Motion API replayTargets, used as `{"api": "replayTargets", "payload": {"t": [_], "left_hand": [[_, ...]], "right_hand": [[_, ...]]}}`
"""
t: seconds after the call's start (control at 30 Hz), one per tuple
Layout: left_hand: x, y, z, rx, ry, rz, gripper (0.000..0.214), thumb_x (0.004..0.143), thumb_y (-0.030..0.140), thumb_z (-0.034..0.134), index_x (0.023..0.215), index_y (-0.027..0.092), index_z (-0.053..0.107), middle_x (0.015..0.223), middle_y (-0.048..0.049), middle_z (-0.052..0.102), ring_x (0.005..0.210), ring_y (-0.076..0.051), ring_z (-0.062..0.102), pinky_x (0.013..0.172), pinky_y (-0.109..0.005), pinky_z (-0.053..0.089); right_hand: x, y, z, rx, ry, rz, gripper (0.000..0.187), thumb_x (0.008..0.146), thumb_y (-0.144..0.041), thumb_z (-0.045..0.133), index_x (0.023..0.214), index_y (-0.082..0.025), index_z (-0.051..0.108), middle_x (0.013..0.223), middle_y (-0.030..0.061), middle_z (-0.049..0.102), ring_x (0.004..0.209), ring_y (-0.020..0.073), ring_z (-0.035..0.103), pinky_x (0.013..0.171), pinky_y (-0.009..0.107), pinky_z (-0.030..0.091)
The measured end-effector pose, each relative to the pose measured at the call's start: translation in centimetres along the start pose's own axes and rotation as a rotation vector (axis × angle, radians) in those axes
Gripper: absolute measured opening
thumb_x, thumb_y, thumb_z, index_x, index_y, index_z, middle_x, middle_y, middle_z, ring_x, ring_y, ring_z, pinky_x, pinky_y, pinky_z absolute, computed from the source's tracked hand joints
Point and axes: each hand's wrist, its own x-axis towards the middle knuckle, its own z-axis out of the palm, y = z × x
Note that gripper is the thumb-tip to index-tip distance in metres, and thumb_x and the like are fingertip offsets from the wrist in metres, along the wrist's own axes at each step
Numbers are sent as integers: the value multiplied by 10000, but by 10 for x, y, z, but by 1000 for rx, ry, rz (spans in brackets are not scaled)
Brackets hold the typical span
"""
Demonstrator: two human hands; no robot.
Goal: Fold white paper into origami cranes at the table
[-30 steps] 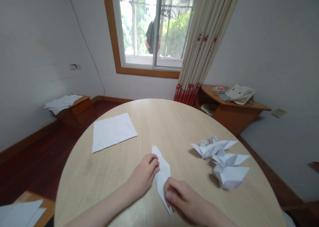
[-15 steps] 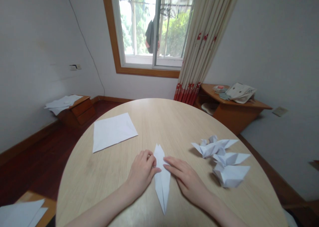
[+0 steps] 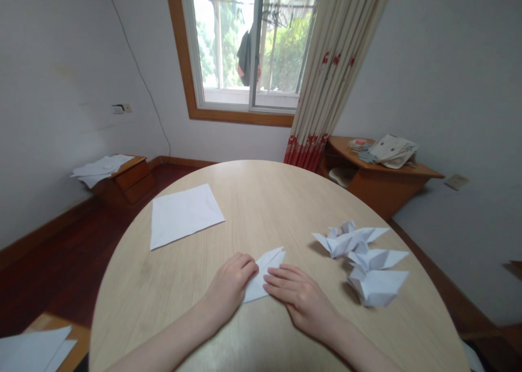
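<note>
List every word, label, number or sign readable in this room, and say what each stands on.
No readable text anywhere.
The folded paper and the flat sheet show no writing.
The wall socket, the wall plate and the pale bundle are too small or blurred to read.

Two bare arms come in from the near edge of the view. The left forearm (image 3: pixel 163 342) and the right forearm (image 3: pixel 362 347) are slim and smooth, and they become narrow at the wrists. The left hand (image 3: pixel 230 285) and the right hand (image 3: pixel 299 301) are small, with slender fingers (image 3: pixel 281 278) and short nails.
</note>
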Motion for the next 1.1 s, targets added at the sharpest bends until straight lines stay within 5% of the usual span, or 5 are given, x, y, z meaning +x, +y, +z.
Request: {"api": "replayTargets", "payload": {"t": [0.27, 0.5, 0.67, 0.8, 1.1], "left_hand": [[-3, -6, 0, -121, -63, 43, 171, 897, 57, 479, 926, 182, 592, 934, -26, 657, 871, -163, 613, 766, -238, 469], [-1, 2, -11, -179, -104, 114, 156, 974, 228, 434, 969, 185, 585, 989, -42, 652, 904, -166, 610, 797, -258, 466], [0, 0, -13, -111, -49, 238, 263, 820, 431, 678, 815, 173, 624, 1047, -67, 613, 972, -222, 555, 854, -326, 438], [-2, -2, -10, -39, -95, 190, 217, 777, 352, 742, 814, 170, 629, 892, -38, 595, 830, -189, 566, 717, -276, 438], [-4, 3, -6, -41, -148, 115, 164, 916, 265, 576, 793, 191, 656, 820, -9, 628, 786, -159, 603, 664, -234, 413]], "right_hand": [[2, -7, 2, 19, 153, -64, 270, 905, -84, 451, 1052, -191, 651, 995, 73, 724, 1014, 210, 640, 894, 388, 495], [3, -11, 1, -73, 119, -36, 207, 933, -150, 461, 983, -215, 651, 901, 60, 687, 857, 198, 622, 736, 328, 481], [1, -9, 0, -146, 80, -28, 220, 933, -126, 435, 978, -208, 634, 904, 53, 680, 836, 198, 613, 708, 312, 447], [1, -7, -1, -161, 59, 1, 230, 923, -100, 423, 986, -198, 620, 926, 56, 675, 836, 200, 604, 711, 309, 439], [3, -10, -3, -113, -24, 81, 208, 899, -85, 414, 941, -182, 593, 915, 68, 631, 812, 203, 546, 692, 317, 416]]}}
